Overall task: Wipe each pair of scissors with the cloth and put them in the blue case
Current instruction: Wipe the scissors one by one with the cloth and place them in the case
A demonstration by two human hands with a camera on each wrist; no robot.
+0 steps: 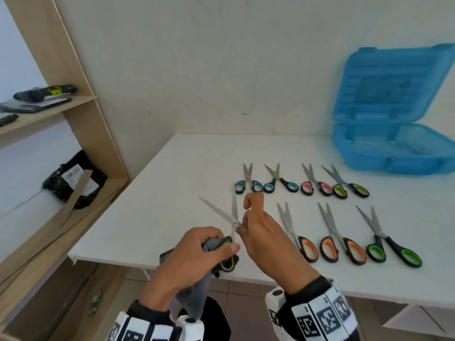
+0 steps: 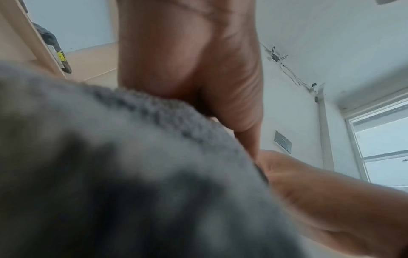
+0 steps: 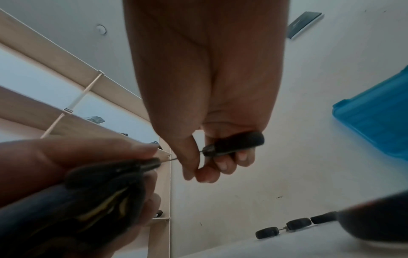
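Above the near edge of the white worktop (image 1: 152, 193), the held scissors (image 1: 232, 217) are black-handled with a yellow-green lining, blades spread in a V pointing far and up-left. The left hand (image 1: 197, 252) grasps the grey cloth (image 1: 194, 299) and one handle loop; the right hand (image 1: 266, 242) pinches the other handle near the pivot. To the right lie seven more scissors (image 1: 330, 225) in two rows, tips far. The open blue case (image 1: 394, 134) stands at the far right
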